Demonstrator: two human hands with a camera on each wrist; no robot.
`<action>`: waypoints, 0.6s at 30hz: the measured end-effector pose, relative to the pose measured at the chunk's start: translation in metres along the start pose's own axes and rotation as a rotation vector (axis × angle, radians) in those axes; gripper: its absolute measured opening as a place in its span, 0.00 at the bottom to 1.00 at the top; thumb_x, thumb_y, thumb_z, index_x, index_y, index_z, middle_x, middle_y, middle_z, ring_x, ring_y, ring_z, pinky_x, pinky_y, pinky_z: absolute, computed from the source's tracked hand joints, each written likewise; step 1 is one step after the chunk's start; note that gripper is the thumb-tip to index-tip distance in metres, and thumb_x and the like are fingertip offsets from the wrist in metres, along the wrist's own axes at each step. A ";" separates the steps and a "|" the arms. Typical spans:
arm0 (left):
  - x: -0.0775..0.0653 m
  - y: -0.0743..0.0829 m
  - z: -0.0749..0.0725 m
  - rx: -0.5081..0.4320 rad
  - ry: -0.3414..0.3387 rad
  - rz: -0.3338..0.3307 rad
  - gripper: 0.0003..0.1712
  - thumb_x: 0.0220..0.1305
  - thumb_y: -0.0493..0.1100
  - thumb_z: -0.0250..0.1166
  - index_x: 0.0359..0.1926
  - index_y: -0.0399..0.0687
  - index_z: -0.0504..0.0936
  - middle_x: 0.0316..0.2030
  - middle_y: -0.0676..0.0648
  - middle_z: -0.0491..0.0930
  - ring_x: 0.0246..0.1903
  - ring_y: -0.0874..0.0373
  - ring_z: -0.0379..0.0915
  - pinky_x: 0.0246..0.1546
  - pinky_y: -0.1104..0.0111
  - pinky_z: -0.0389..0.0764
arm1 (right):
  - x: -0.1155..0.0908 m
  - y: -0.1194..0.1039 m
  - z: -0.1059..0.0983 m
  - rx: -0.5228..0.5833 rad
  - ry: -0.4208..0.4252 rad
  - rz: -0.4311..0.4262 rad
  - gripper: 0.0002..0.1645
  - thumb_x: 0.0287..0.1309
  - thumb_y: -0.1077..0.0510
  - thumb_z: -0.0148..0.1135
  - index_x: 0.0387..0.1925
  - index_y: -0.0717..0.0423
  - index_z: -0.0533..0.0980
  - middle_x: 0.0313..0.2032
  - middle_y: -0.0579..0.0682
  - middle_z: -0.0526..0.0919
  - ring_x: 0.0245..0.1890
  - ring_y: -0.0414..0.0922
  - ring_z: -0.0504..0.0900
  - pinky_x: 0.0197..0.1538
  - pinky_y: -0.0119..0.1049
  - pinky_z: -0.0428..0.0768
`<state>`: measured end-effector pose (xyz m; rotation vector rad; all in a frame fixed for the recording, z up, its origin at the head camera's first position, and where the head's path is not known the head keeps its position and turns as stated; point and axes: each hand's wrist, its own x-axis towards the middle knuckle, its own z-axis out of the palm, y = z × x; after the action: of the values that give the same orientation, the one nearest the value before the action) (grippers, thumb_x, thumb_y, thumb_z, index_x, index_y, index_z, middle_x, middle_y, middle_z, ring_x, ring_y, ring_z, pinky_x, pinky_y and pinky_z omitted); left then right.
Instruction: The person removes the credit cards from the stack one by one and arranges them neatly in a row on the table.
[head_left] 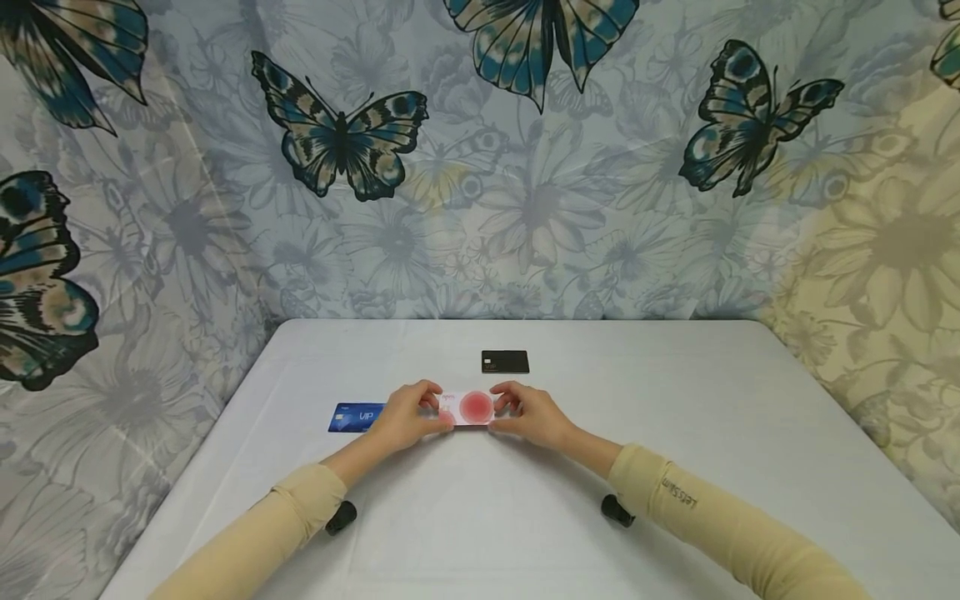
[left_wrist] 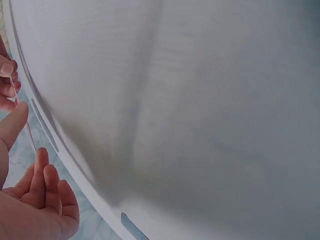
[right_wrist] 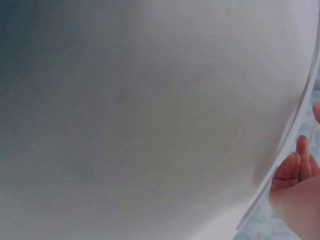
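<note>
A pink and white card (head_left: 467, 408) with a large red circle is held up above the white table, its printed face toward the head camera. My left hand (head_left: 408, 417) pinches its left end between thumb and fingertips. At the opposite end, my right hand (head_left: 534, 414) pinches it the same way. The left wrist view shows the card edge-on as a thin line (left_wrist: 30, 137) between the fingertips. In the right wrist view, only part of the right hand (right_wrist: 297, 185) appears at the right edge. A blue VIP card (head_left: 356, 417) lies partly hidden behind the left hand.
A black card (head_left: 505, 362) lies on the white table (head_left: 645, 367) beyond the hands. Small black devices (head_left: 341, 518) show at both forearms beside the cream sleeves. Butterfly-patterned cloth (head_left: 540, 217) rises behind the table's far edge and along its sides.
</note>
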<state>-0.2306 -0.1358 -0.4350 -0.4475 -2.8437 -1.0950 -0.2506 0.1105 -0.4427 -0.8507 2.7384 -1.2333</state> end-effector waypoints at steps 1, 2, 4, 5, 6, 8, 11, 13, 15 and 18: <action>-0.001 -0.001 -0.001 0.008 -0.001 0.000 0.31 0.42 0.49 0.76 0.47 0.43 0.76 0.31 0.55 0.76 0.39 0.56 0.70 0.43 0.62 0.71 | 0.000 -0.001 0.001 -0.003 -0.003 -0.008 0.29 0.44 0.55 0.72 0.49 0.56 0.74 0.33 0.46 0.81 0.29 0.42 0.72 0.32 0.30 0.71; -0.003 -0.002 -0.003 0.020 -0.001 0.002 0.31 0.41 0.50 0.76 0.47 0.43 0.76 0.31 0.55 0.76 0.39 0.56 0.70 0.43 0.62 0.70 | 0.001 -0.003 0.002 -0.007 -0.005 -0.010 0.29 0.44 0.55 0.72 0.49 0.56 0.74 0.33 0.46 0.81 0.30 0.43 0.73 0.33 0.31 0.71; -0.006 -0.004 -0.005 0.033 0.001 0.007 0.31 0.41 0.50 0.76 0.46 0.43 0.77 0.32 0.53 0.76 0.39 0.54 0.69 0.43 0.62 0.70 | 0.001 -0.005 0.004 -0.014 -0.012 -0.017 0.29 0.44 0.54 0.72 0.49 0.56 0.74 0.33 0.46 0.81 0.31 0.44 0.73 0.34 0.31 0.71; -0.007 -0.005 -0.006 0.040 0.004 0.014 0.31 0.41 0.50 0.76 0.46 0.43 0.77 0.32 0.52 0.76 0.39 0.54 0.69 0.42 0.62 0.69 | 0.002 -0.007 0.005 -0.018 -0.013 -0.023 0.29 0.43 0.54 0.72 0.49 0.56 0.74 0.33 0.46 0.81 0.32 0.45 0.74 0.35 0.32 0.71; -0.009 -0.006 -0.008 0.049 0.006 0.016 0.30 0.41 0.50 0.76 0.46 0.43 0.77 0.33 0.52 0.76 0.39 0.53 0.68 0.42 0.62 0.69 | 0.003 -0.008 0.006 -0.025 -0.016 -0.027 0.29 0.43 0.54 0.72 0.49 0.56 0.74 0.33 0.47 0.81 0.32 0.45 0.74 0.36 0.32 0.71; -0.011 -0.010 -0.010 0.065 0.013 0.028 0.30 0.40 0.51 0.76 0.45 0.44 0.78 0.34 0.52 0.76 0.40 0.53 0.67 0.42 0.62 0.69 | 0.004 -0.010 0.009 -0.037 -0.025 -0.032 0.29 0.43 0.54 0.72 0.49 0.56 0.74 0.33 0.46 0.81 0.33 0.45 0.74 0.38 0.33 0.71; -0.014 -0.016 -0.014 0.084 0.016 0.045 0.30 0.41 0.52 0.76 0.45 0.44 0.78 0.35 0.52 0.76 0.41 0.53 0.66 0.43 0.61 0.68 | 0.007 -0.013 0.013 -0.043 -0.038 -0.030 0.28 0.43 0.53 0.72 0.49 0.56 0.74 0.34 0.46 0.81 0.34 0.43 0.73 0.40 0.34 0.70; -0.016 -0.019 -0.016 0.089 0.014 0.054 0.30 0.41 0.52 0.76 0.45 0.44 0.78 0.36 0.51 0.76 0.42 0.53 0.65 0.43 0.61 0.68 | 0.009 -0.016 0.015 -0.037 -0.051 -0.026 0.28 0.44 0.53 0.72 0.49 0.55 0.74 0.34 0.46 0.81 0.34 0.44 0.73 0.41 0.35 0.70; -0.018 -0.021 -0.019 0.091 0.010 0.057 0.30 0.41 0.52 0.76 0.45 0.44 0.78 0.38 0.50 0.76 0.43 0.53 0.64 0.44 0.60 0.68 | 0.011 -0.018 0.018 -0.034 -0.063 -0.024 0.28 0.44 0.53 0.72 0.48 0.55 0.75 0.34 0.45 0.80 0.35 0.44 0.72 0.41 0.36 0.70; -0.021 -0.025 -0.024 0.092 0.010 0.058 0.29 0.41 0.52 0.75 0.44 0.44 0.79 0.40 0.48 0.76 0.45 0.52 0.64 0.46 0.58 0.67 | 0.013 -0.022 0.021 -0.036 -0.081 -0.026 0.28 0.44 0.53 0.72 0.48 0.56 0.75 0.34 0.46 0.80 0.35 0.45 0.72 0.42 0.36 0.70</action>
<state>-0.2187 -0.1742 -0.4370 -0.5135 -2.8384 -0.9501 -0.2469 0.0776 -0.4397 -0.9205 2.7018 -1.1310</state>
